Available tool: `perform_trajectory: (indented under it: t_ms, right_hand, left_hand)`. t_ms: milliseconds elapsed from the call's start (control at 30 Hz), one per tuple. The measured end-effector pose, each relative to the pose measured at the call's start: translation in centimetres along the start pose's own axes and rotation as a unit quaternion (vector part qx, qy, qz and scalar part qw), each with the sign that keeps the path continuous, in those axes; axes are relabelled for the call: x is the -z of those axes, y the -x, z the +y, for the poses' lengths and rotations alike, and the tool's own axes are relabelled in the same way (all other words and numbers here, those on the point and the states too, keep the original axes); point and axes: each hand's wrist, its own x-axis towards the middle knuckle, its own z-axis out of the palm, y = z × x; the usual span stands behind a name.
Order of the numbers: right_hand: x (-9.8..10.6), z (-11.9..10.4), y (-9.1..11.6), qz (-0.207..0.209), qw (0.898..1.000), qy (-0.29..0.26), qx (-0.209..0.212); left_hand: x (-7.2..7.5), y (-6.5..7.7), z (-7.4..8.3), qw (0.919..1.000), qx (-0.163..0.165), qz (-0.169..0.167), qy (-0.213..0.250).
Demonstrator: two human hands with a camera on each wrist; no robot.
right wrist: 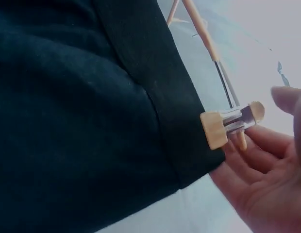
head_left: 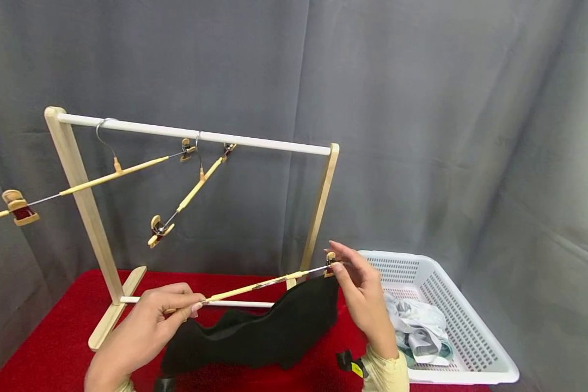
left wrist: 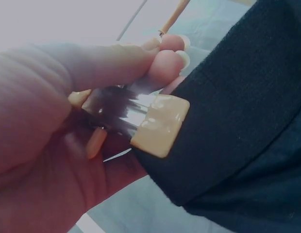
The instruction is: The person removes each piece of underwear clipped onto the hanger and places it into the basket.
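A clip hanger [head_left: 240, 292] with a cream-coloured bar is held low in front of the rack. From it hangs a black garment [head_left: 259, 337] with a wide waistband. My left hand [head_left: 147, 326] pinches the hanger's left end between thumb and fingers. In the left wrist view, the left clip [left wrist: 162, 124] sits on the waistband's corner. At the other end, the right clip [right wrist: 214, 131] bites the waistband near its edge. My right hand [head_left: 367, 296] is around that clip with the thumb apart from it and the fingers behind. Whether those fingers touch the garment is unclear.
A wooden rack [head_left: 320, 212] with a white rail [head_left: 274, 142] stands on a red cloth [head_left: 44, 332]. Two more clip hangers hang from it towards the left. A white basket [head_left: 470, 321] at right holds crumpled light-coloured clothes [head_left: 421, 329]. Grey curtains form the backdrop.
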Motion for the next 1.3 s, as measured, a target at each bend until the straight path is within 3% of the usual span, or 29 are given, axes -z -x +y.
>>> perform_trajectory:
  t_ms: [167,267,567,767,1033,1300]
  right_hand:
    - [0.2,0.5,-0.1,-0.028,0.999,0.006,-0.040]
    - [0.3,0.7,-0.1,-0.024,0.998,0.007,-0.050]
    - [0.1,0.9,-0.4,0.039,0.998,0.032,-0.032]
    - [-0.3,1.4,-0.3,0.046,0.998,0.014,-0.033]
    - [-0.6,2.2,-0.1,0.047,0.999,-0.015,-0.022]
    - [-0.3,2.4,0.1,0.042,0.999,-0.006,-0.017]
  left_hand:
    - [-0.3,-0.5,0.1,0.9999,0.003,-0.007,-0.010]
    - [-0.6,-0.6,0.0,0.9996,0.000,0.003,-0.029]
    - [-1.1,-1.2,-0.4,0.9957,0.017,0.061,-0.068]
    - [-1.2,-1.2,-1.0,0.9920,0.044,0.097,-0.068]
    - [-1.3,-1.3,-1.4,0.9923,0.050,0.089,-0.071]
    - [-1.2,-1.3,-1.5,0.9921,0.062,0.076,-0.078]
